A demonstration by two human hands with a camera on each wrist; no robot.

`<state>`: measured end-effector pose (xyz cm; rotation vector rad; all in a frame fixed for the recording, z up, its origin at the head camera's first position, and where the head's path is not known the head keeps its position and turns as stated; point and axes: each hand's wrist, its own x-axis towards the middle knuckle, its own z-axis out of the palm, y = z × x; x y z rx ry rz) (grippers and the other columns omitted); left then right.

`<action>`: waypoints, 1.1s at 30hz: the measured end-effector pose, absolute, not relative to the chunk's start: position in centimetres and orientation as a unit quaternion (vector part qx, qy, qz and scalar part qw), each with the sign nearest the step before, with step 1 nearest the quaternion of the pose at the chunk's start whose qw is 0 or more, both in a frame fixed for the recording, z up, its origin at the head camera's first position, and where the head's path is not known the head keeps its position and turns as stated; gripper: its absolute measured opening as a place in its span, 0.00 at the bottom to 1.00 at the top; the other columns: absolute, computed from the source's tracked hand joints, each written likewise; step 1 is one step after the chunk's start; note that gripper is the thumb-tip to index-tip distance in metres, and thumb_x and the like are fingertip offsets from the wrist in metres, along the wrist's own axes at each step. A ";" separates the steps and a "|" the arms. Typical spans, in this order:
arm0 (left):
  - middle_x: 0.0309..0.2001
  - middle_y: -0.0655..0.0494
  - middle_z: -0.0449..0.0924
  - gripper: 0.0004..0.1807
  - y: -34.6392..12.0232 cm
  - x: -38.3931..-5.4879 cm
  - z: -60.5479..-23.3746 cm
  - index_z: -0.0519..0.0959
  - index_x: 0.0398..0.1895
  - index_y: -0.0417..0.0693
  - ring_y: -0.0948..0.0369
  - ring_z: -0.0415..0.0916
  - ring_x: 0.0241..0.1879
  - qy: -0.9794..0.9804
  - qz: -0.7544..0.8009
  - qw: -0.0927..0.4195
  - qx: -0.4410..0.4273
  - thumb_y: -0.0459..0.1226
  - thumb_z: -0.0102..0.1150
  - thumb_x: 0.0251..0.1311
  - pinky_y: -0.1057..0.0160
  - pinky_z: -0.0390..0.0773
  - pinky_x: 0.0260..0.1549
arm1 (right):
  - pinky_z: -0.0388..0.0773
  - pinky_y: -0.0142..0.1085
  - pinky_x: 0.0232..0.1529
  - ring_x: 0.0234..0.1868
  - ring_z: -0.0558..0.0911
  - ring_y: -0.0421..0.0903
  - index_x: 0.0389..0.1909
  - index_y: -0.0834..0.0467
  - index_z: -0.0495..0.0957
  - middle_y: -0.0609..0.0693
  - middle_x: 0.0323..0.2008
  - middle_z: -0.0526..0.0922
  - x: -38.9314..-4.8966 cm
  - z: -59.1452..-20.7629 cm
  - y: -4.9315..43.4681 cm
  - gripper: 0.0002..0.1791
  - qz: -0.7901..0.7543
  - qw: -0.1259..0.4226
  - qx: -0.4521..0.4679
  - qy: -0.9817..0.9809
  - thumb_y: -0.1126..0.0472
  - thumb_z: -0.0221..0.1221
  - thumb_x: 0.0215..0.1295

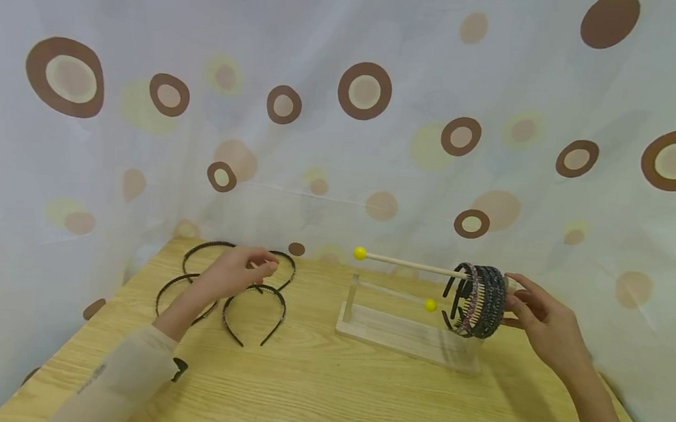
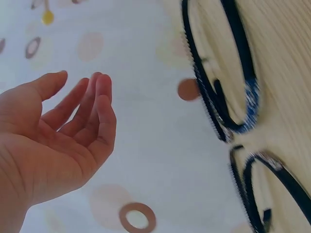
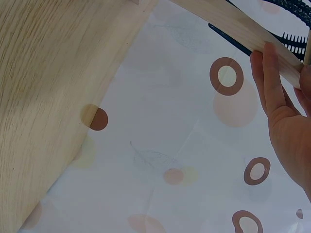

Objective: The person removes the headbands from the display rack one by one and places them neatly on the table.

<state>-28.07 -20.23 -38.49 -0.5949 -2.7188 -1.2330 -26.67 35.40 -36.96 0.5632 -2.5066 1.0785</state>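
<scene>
My left hand [image 1: 236,272] hovers with relaxed, slightly bent fingers over several dark headbands, holding nothing. Among these are a near headband [image 1: 283,308] and a far headband [image 1: 209,242], lying on the table; in the left wrist view one headband [image 2: 251,104] shows a blue glittery section. To the right stands a wooden display rack [image 1: 400,333] with rods tipped in yellow balls. Several sparkly headbands [image 1: 492,303] hang bunched at the rack's right end. There my right hand [image 1: 553,327] grips the rack's wooden upright [image 3: 243,26], thumb and fingers on either side.
The wooden table [image 1: 313,392] runs up to a white patterned curtain [image 1: 319,144] at the back and sides. A yellow ball [image 1: 360,253] tips the upper rod, which points left, and another yellow ball [image 1: 431,304] sits lower.
</scene>
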 end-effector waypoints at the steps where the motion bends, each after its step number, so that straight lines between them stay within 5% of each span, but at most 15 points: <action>1: 0.45 0.56 0.84 0.16 -19.6 -27.8 -38.2 0.84 0.56 0.50 0.60 0.82 0.34 -0.886 -0.413 0.054 -0.204 0.48 0.57 0.75 0.55 0.81 0.32 | 0.83 0.29 0.39 0.38 0.87 0.38 0.78 0.53 0.63 0.66 0.53 0.80 -26.7 -37.0 35.4 0.28 0.382 0.177 0.199 -0.885 0.63 0.52 0.80; 9: 0.44 0.59 0.84 0.15 -13.5 -25.7 -37.7 0.84 0.54 0.50 0.60 0.82 0.36 -0.855 -0.430 0.063 -0.282 0.46 0.57 0.75 0.59 0.82 0.35 | 0.84 0.34 0.39 0.39 0.87 0.39 0.78 0.53 0.63 0.64 0.52 0.81 -26.8 -37.1 35.7 0.28 0.398 0.168 0.198 -0.880 0.63 0.52 0.80; 19: 0.42 0.66 0.83 0.16 -2.6 -24.5 -37.7 0.83 0.55 0.54 0.66 0.80 0.37 -0.818 -0.467 0.052 -0.331 0.50 0.54 0.76 0.65 0.81 0.37 | 0.79 0.25 0.42 0.40 0.87 0.39 0.77 0.51 0.64 0.65 0.53 0.81 -26.2 -36.6 36.1 0.28 0.376 0.172 0.188 -0.891 0.59 0.53 0.80; 28: 0.40 0.65 0.82 0.16 6.3 -24.4 -38.6 0.81 0.57 0.51 0.71 0.77 0.36 -0.779 -0.528 0.161 -0.297 0.47 0.55 0.76 0.70 0.78 0.37 | 0.83 0.33 0.43 0.41 0.87 0.40 0.77 0.50 0.65 0.65 0.53 0.81 -26.4 -36.7 35.7 0.27 0.395 0.165 0.197 -0.882 0.58 0.52 0.80; 33: 0.45 0.62 0.80 0.17 10.0 -24.4 -39.7 0.80 0.59 0.50 0.63 0.76 0.45 -0.765 -0.578 0.150 -0.243 0.47 0.58 0.74 0.64 0.77 0.45 | 0.83 0.32 0.43 0.40 0.88 0.43 0.77 0.49 0.65 0.63 0.53 0.82 -26.4 -36.7 35.8 0.27 0.401 0.165 0.198 -0.879 0.58 0.53 0.80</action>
